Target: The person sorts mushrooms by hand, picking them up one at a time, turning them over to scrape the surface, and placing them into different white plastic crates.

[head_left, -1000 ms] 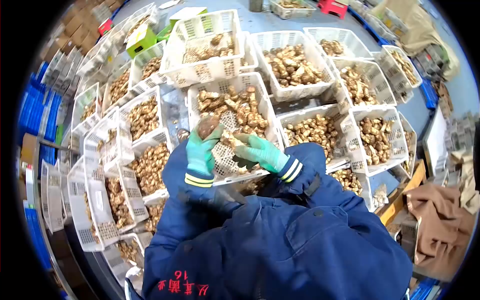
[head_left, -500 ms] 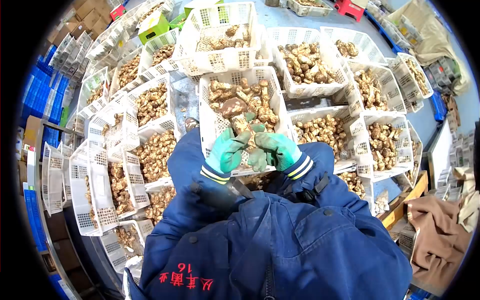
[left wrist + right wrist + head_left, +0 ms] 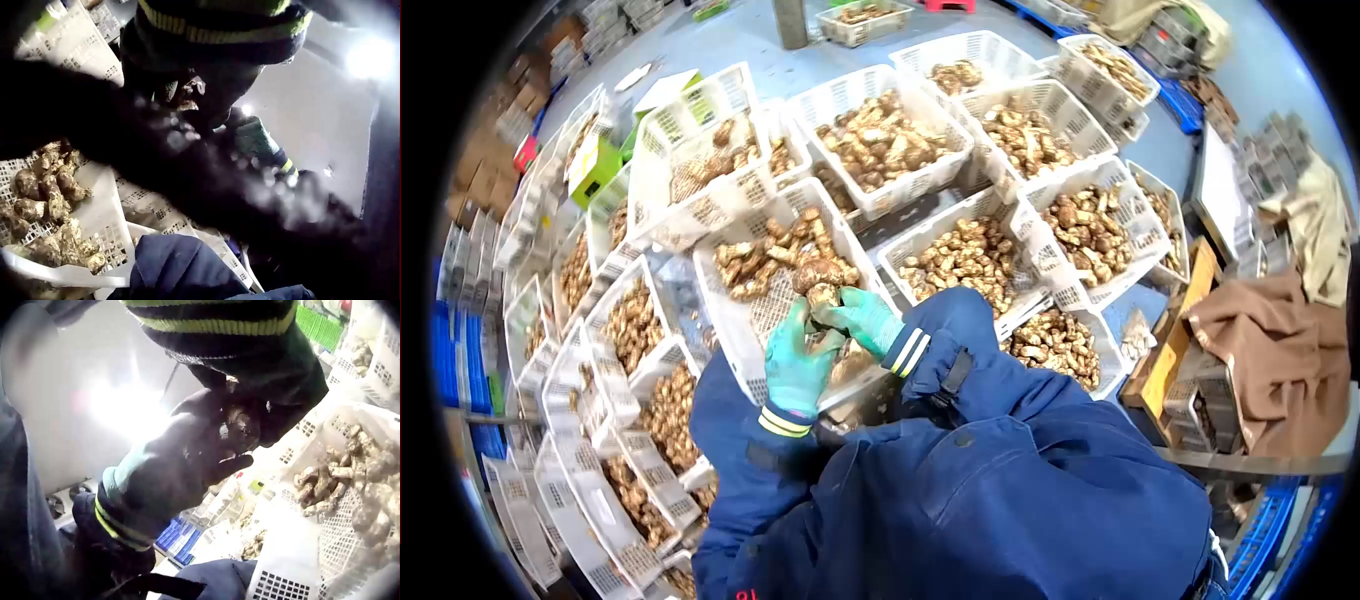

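Note:
In the head view, a brown-capped mushroom (image 3: pixel 825 273) with a thick pale stem sits between both gloved hands, over the near part of a white plastic basket (image 3: pixel 735 335). My left hand (image 3: pixel 797 362), in a green glove, curls its fingers at the stem from the left. From the right, my right hand (image 3: pixel 866 320) pinches near the stem's lower end. The right wrist view shows the mushroom (image 3: pixel 240 424) in shadow between the gloves. In the left wrist view a pale part of the mushroom (image 3: pixel 190 90) shows below the cuff, the rest hidden by dark fabric.
More mushrooms (image 3: pixel 750 265) lie in the far half of the basket. White crates filled with mushrooms surround it, such as a crate (image 3: pixel 880 205) behind and another crate (image 3: pixel 1090 290) to the right. A brown cloth (image 3: pixel 1270 360) drapes at far right, beside a wooden board (image 3: pixel 1185 335).
The head view has turned, so the crates appear shifted left. One second ago the hands were farther apart, the left by a brown cap, the right by a pale piece; they have come together.

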Demonstrator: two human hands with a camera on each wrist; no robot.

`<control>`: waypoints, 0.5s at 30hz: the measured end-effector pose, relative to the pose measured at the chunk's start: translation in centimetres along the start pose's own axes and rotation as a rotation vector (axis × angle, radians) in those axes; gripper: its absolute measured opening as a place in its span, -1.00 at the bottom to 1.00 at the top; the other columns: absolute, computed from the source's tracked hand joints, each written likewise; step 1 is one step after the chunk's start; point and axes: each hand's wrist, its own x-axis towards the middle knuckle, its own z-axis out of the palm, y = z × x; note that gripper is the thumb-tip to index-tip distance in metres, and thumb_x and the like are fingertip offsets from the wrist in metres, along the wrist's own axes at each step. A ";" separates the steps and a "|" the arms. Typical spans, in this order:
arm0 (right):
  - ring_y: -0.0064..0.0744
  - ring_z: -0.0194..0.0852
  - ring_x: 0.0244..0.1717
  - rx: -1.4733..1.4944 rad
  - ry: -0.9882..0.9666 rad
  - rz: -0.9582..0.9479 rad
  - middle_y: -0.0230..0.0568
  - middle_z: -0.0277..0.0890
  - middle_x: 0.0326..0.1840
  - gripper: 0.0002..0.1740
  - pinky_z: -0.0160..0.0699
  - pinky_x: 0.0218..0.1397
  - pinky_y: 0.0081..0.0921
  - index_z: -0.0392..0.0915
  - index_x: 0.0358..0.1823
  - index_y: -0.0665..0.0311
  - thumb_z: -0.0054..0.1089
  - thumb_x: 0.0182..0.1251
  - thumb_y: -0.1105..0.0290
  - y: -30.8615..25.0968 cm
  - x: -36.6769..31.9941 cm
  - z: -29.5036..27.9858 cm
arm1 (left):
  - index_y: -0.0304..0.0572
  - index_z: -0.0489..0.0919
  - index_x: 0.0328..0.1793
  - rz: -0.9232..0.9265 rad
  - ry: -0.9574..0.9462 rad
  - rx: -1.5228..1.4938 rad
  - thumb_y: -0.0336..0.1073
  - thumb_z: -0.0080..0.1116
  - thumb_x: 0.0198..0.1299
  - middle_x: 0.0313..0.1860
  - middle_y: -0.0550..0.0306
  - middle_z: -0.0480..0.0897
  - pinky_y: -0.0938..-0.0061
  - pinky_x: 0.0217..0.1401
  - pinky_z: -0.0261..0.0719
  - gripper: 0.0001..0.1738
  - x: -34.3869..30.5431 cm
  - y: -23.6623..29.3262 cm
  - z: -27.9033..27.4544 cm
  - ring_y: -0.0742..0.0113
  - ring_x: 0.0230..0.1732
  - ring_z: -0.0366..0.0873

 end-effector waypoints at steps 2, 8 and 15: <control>-0.27 0.37 -0.41 0.078 0.059 -0.129 -0.09 0.40 -0.45 -0.50 0.35 -0.31 -0.37 0.50 -0.36 0.37 0.23 0.20 -0.03 2.0 0.9 -2.5 | -0.29 0.49 0.17 0.066 -0.062 -0.055 -0.29 0.35 0.05 0.02 -0.12 0.57 0.33 0.09 0.49 -0.46 0.8 -0.5 0.2 0.08 -0.01 0.55; -0.44 0.44 -0.41 -0.543 0.492 -0.804 -0.32 0.50 -0.37 -0.77 0.44 -0.29 -0.51 0.65 -0.13 0.17 0.02 0.29 0.53 5.3 1.2 -14.5 | -0.21 0.54 0.12 -0.384 -0.285 -0.190 -0.25 0.17 0.22 -0.06 -0.02 0.62 0.42 0.01 0.50 -0.64 -1.5 -8.2 1.5 0.23 -0.07 0.56; -0.40 0.54 -0.12 0.428 0.546 -0.203 -0.30 0.62 -0.18 -0.77 0.48 -0.01 -0.50 0.66 -0.14 0.22 0.02 0.32 0.41 11.4 -1.2 -24.2 | -0.05 0.55 0.06 -0.447 -0.682 0.158 -0.31 0.12 0.21 0.02 0.08 0.55 0.35 0.00 0.52 -0.72 -3.9 -12.9 3.6 0.12 -0.02 0.55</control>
